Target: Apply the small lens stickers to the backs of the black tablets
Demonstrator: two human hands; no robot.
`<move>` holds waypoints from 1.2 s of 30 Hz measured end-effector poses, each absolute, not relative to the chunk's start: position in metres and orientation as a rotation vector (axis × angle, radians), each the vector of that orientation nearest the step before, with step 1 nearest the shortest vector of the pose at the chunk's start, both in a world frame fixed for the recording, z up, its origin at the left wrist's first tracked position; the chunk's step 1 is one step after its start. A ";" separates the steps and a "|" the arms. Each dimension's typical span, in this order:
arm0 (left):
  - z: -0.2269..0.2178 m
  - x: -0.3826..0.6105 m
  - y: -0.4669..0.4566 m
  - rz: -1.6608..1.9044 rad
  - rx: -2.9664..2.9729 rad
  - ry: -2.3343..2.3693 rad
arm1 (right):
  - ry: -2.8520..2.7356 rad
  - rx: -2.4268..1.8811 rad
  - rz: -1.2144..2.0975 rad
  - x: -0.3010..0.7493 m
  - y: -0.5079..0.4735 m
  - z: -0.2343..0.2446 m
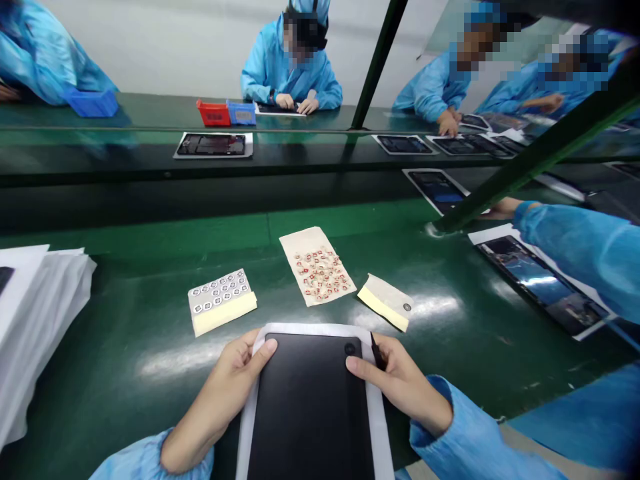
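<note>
A black tablet back cover with a round camera spot at its upper right lies face up on a white foam sheet. My left hand pinches the top left corner of both, thumb on the black surface. At the top right, my right hand grips the other edge, its thumb just below the camera spot. A thin dark tool, its kind unclear, shows between that hand's fingers. Beyond the cover lie a sheet of round stickers, a paper with many small red-marked pieces and a strip with one round sticker.
White sheets are stacked at the left. A green slanted post crosses the right side. There a co-worker's sleeve reaches over an opened tablet. More tablets lie on the line behind, where other people work.
</note>
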State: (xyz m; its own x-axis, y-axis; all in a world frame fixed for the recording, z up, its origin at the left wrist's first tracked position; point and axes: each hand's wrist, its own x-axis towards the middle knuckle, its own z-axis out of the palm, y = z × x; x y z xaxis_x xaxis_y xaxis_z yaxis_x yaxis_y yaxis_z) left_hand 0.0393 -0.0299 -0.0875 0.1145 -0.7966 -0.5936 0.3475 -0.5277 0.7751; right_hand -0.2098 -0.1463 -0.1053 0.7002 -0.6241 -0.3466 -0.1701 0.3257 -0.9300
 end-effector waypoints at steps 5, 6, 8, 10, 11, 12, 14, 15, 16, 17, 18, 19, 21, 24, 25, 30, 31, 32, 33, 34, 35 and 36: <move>-0.086 0.038 -0.029 -1.568 1.475 -0.469 | 0.786 -1.224 -0.364 -0.210 -0.145 -0.110; -0.086 0.038 -0.029 -1.562 1.474 -0.469 | 0.810 -1.226 -0.377 -0.209 -0.145 -0.111; -0.086 0.038 -0.029 -1.560 1.482 -0.464 | 0.863 -1.237 -0.397 -0.208 -0.144 -0.112; -0.085 0.038 -0.030 -1.560 1.509 -0.454 | 0.889 -1.257 -0.406 -0.207 -0.144 -0.110; -0.085 0.038 -0.031 -1.558 1.525 -0.453 | 0.880 -1.263 -0.407 -0.206 -0.144 -0.109; -0.085 0.038 -0.032 -1.552 1.538 -0.454 | 0.856 -1.260 -0.404 -0.205 -0.145 -0.108; -0.085 0.038 -0.033 -1.539 1.551 -0.453 | 0.806 -1.231 -0.401 -0.204 -0.147 -0.107; -0.085 0.038 -0.033 -1.536 1.553 -0.449 | 0.803 -1.211 -0.404 -0.203 -0.147 -0.107; -0.086 0.038 -0.033 -1.537 1.554 -0.441 | 0.821 -1.191 -0.409 -0.202 -0.147 -0.107; -0.086 0.039 -0.033 -1.539 1.554 -0.432 | 0.855 -1.174 -0.415 -0.200 -0.146 -0.108; -0.087 0.039 -0.033 -1.544 1.551 -0.426 | 0.893 -1.160 -0.422 -0.199 -0.146 -0.109; -0.088 0.040 -0.032 -1.548 1.547 -0.427 | 0.924 -1.149 -0.424 -0.198 -0.145 -0.110; -0.088 0.040 -0.031 -1.547 1.539 -0.430 | 0.950 -1.139 -0.426 -0.196 -0.144 -0.111; -0.087 0.039 -0.029 -1.527 1.551 -0.398 | 0.936 -1.163 -0.441 -0.195 -0.145 -0.110; -0.087 0.039 -0.029 -1.523 1.557 -0.383 | 0.916 -1.167 -0.436 -0.196 -0.146 -0.109; -0.087 0.038 -0.029 -1.544 1.548 -0.381 | 0.928 -0.978 -0.361 -0.200 -0.149 -0.107; -0.087 0.038 -0.029 -1.545 1.547 -0.386 | 0.968 -0.915 -0.358 -0.200 -0.149 -0.107; -0.087 0.039 -0.029 -1.543 1.549 -0.391 | 1.001 -0.861 -0.356 -0.200 -0.149 -0.107; -0.088 0.039 -0.029 -1.540 1.553 -0.397 | 1.023 -0.822 -0.355 -0.200 -0.149 -0.108; -0.088 0.039 -0.029 -1.537 1.557 -0.403 | 1.036 -0.798 -0.354 -0.200 -0.148 -0.108; -0.087 0.039 -0.029 -1.536 1.562 -0.410 | 1.040 -0.790 -0.353 -0.200 -0.148 -0.109; -0.087 0.039 -0.028 -1.535 1.568 -0.417 | 1.039 -0.792 -0.357 -0.200 -0.148 -0.109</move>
